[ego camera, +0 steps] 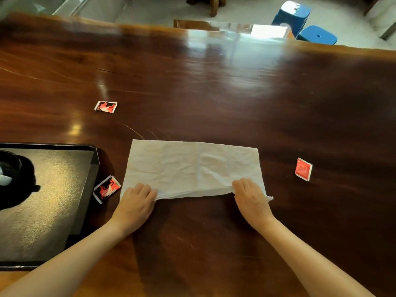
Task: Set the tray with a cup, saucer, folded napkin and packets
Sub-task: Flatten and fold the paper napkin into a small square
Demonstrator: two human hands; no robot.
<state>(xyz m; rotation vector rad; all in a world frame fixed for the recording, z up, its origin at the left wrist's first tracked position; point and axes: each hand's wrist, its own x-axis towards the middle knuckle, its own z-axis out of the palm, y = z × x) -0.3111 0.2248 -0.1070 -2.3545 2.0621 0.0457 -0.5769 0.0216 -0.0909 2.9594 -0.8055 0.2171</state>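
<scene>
A white paper napkin lies folded in half on the dark wooden table. My left hand pinches its near left corner and my right hand pinches its near right corner, lifting the near edge slightly. A black tray sits at the left, with a dark cup on a dark saucer at its left side, partly cut off by the frame. Three red packets lie on the table: one against the tray's right rim, one farther back, one to the right of the napkin.
The wooden table stretches far ahead and to the right. Two blue stools stand on the floor beyond its far edge.
</scene>
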